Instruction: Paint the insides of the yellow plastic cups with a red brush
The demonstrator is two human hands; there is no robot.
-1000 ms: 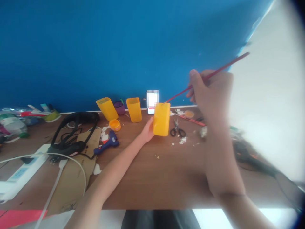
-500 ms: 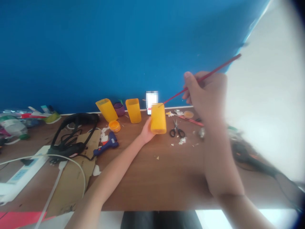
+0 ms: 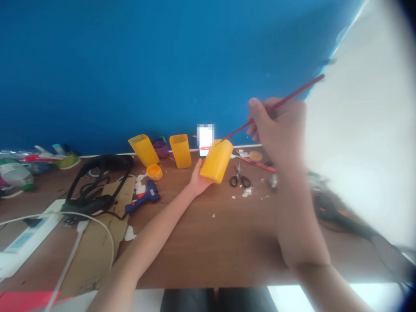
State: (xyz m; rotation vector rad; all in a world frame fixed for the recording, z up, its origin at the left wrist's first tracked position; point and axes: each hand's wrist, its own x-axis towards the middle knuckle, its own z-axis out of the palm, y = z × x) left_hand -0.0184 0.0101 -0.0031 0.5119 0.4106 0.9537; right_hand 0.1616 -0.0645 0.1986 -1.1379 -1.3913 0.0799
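Note:
My left hand (image 3: pixel 198 181) is closed on a yellow cup-like container (image 3: pixel 217 162) with rounded corners, held tilted above the table. In my right hand (image 3: pixel 276 119), pinched by thumb and fingers, is a thin red paintbrush (image 3: pixel 294 93). Its lower end meets the upper edge of the container; the bristles cannot be made out. Two more yellow containers stand behind: a leaning one (image 3: pixel 144 151) at the left and an upright one (image 3: pixel 180 151) nearer the middle. A small open jar of orange-yellow paint (image 3: pixel 154 172) sits in front of the leaning one.
Scissors (image 3: pixel 239 177) lie right of the held container, near white scraps. A blue glue gun (image 3: pixel 144 197), a black strap-like headset (image 3: pixel 97 182), cardboard (image 3: pixel 94 251) and a white power strip (image 3: pixel 32 238) occupy the left. A lit phone (image 3: pixel 205 141) leans against the blue wall (image 3: pixel 162 65).
My left hand has tilted the yellow container, its top now leaning to the right. My right hand and the paintbrush have hardly moved.

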